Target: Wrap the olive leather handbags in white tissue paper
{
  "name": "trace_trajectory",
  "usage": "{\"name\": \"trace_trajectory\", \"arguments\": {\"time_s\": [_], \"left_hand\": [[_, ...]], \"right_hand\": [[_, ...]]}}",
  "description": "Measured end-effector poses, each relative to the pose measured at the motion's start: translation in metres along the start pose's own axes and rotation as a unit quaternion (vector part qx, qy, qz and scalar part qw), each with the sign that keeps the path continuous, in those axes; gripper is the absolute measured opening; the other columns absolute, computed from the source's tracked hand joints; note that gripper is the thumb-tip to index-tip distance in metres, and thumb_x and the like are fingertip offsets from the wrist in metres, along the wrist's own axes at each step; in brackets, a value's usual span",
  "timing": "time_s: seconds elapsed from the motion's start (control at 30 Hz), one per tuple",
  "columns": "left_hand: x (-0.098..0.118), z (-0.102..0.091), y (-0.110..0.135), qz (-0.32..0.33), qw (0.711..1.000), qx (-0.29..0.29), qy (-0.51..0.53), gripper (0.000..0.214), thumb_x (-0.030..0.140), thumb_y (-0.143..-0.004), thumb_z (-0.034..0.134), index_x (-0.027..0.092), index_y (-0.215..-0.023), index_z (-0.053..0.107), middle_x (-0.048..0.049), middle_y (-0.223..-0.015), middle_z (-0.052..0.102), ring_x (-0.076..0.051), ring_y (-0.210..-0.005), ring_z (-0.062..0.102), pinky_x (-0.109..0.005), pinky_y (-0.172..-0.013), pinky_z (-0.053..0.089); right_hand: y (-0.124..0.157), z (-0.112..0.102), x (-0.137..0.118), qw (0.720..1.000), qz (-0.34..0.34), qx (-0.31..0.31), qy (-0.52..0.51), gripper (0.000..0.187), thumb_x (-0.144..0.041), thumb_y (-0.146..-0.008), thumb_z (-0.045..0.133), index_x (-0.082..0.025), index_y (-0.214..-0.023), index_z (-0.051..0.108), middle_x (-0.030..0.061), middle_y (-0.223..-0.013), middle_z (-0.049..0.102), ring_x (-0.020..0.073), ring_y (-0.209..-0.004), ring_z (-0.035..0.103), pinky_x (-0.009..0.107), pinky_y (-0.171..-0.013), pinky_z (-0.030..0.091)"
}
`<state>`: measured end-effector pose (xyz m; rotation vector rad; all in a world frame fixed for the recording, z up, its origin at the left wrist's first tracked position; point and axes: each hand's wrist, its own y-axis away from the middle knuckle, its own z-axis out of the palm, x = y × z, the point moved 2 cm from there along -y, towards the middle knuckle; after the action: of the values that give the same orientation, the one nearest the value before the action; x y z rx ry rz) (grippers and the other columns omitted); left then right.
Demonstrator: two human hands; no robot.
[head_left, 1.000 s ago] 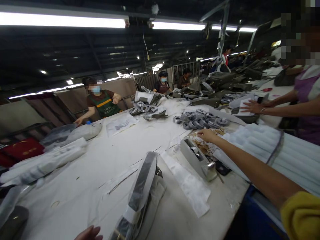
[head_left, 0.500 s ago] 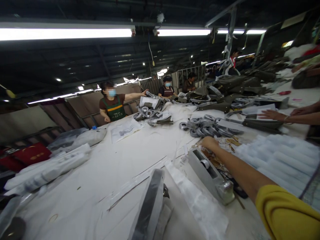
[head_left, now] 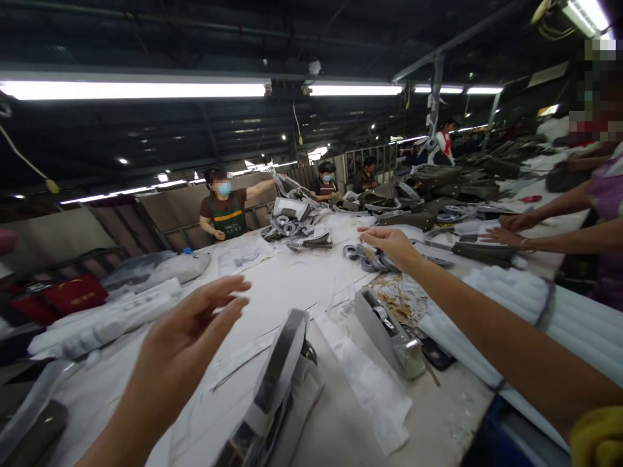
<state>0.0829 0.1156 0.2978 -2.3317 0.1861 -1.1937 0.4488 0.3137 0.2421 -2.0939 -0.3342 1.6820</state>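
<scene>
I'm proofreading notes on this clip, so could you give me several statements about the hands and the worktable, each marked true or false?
1. The left hand is open, raised over the white table. True.
2. The right hand is nearer the camera than the left hand. False: it reaches farther out across the table.
3. A tape dispenser stands beside a pile of small tan and white pieces. True.
4. The right hand is gripping the tape dispenser. False: it is apart from the dispenser, beyond it.
5. A yellow sleeve shows in the lower right corner. True.
</scene>
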Motion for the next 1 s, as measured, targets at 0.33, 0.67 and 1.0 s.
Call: {"name": "trace_trajectory", "arguments": {"time_s": [0.33, 0.67, 1.0], "left_hand": [[0.074, 0.082, -0.038, 0.155, 0.957, -0.246, 0.018, 0.077, 0.034, -0.082, 0.071, 0.016, -0.149, 0.038, -0.0121, -0.108, 0.074, -0.027, -0.102, 0.068, -0.038, -0.087, 0.053], [0.074, 0.051, 0.008, -0.014, 0.925, -0.275, 0.263, 0.044, 0.033, -0.088, 0.068, 0.015, -0.127, 0.063, -0.0051, -0.083, 0.072, -0.017, -0.085, 0.067, -0.037, -0.092, 0.052], [0.070, 0.043, 0.044, -0.088, 0.879, -0.300, 0.361, 0.025, 0.025, -0.087, 0.069, 0.020, -0.111, 0.073, -0.0016, -0.089, 0.061, -0.003, -0.055, 0.043, -0.013, -0.049, 0.041]], "right_hand": [[0.101, 0.048, -0.114, 0.983, -0.108, -0.105, -0.103, 0.027, -0.049, -0.076, 0.078, -0.023, -0.084, 0.078, 0.0069, -0.126, 0.067, 0.0278, -0.118, 0.061, 0.048, -0.107, 0.041], [0.173, 0.066, -0.124, 0.953, -0.058, -0.171, -0.242, 0.023, -0.042, -0.083, 0.071, -0.021, -0.075, 0.069, 0.0051, -0.117, 0.071, 0.0267, -0.120, 0.058, 0.044, -0.108, 0.036], [0.235, 0.084, -0.107, 0.903, 0.010, -0.282, -0.325, 0.034, -0.040, -0.086, 0.070, -0.024, -0.116, 0.065, 0.0076, -0.128, 0.065, 0.0258, -0.126, 0.054, 0.045, -0.108, 0.037]]}}
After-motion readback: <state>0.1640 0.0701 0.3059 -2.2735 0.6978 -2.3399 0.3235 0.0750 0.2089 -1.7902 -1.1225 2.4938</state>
